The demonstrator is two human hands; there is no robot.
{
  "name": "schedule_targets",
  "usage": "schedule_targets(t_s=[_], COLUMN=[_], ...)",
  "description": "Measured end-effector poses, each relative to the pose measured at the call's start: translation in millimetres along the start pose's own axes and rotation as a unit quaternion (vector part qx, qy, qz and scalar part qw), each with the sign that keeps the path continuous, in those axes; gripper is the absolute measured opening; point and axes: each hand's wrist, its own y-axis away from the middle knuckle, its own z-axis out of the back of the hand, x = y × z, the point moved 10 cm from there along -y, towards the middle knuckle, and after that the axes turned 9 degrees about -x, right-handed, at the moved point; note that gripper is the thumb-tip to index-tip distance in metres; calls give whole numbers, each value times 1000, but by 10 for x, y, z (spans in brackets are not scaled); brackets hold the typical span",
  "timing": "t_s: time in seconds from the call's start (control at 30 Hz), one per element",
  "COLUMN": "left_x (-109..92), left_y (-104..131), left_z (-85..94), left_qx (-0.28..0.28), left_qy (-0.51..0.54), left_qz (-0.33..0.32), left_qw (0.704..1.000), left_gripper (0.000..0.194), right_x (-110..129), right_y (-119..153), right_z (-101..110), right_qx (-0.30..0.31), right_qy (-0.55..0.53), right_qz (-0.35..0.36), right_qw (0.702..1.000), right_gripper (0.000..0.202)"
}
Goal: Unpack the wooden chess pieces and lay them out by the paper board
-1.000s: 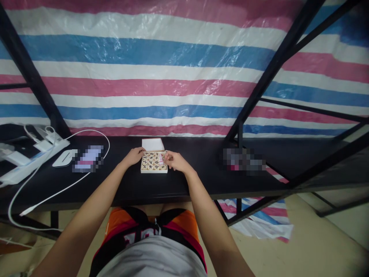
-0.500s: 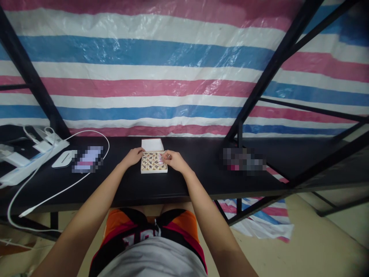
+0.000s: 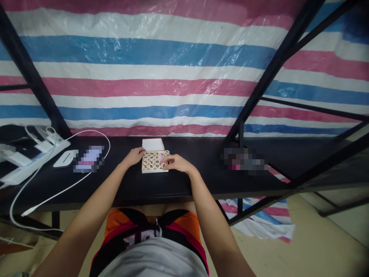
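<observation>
Left hand (image 3: 135, 156) at the ten o'clock corner of the open box (image 3: 155, 171) on the desk (image 3: 129, 192), fingers together, pinch or mere touch impossible to tell; lid (image 3: 152, 144) at twelve o'clock; pieces (image 3: 151, 162) in rows inside, probably hard, light and smooth, best taken by their edges. Right hand (image 3: 180, 164) at four o'clock, fingertips bunched at the corner piece (image 3: 163, 166), clamping unclear; box walls probably thin and bendable, best steadied low at nine and three.

Black metal-framed desk (image 3: 207, 181) and striped plastic sheeting (image 3: 155, 86) suggest a curtained dorm-style room.
</observation>
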Motion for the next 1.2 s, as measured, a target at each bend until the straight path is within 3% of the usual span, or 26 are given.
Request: schedule_targets(t_s=[0.17,0.27,0.33,0.53,1.07,1.2], left_x=[6,15,26,10,22,9], left_y=[2,-5,-8,-6,-10,-7], left_z=[-6,-12,-14,-7,-13,-8], left_qx=[5,5,4,2,0,2], left_qy=[1,-2,-5,7,-3,4], left_qz=[6,5,7,4,2,2], left_qw=[1000,1000,1000,1000,1000,1000], left_gripper=[34,34,34,33,34,34], right_x=[-57,-239,-397,-602,-407,-286], right_y=[-23,-2,9,-60,-173,-134], right_z=[408,710,814,734,497,528], right_qx=[-155,-275,-320,-296,-231,-254], right_qy=[2,77,131,193,244,224], right_qz=[15,-3,-37,-81,-3,25], right_qw=[988,958,937,932,942,940], right_gripper=[35,35,33,16,38,36])
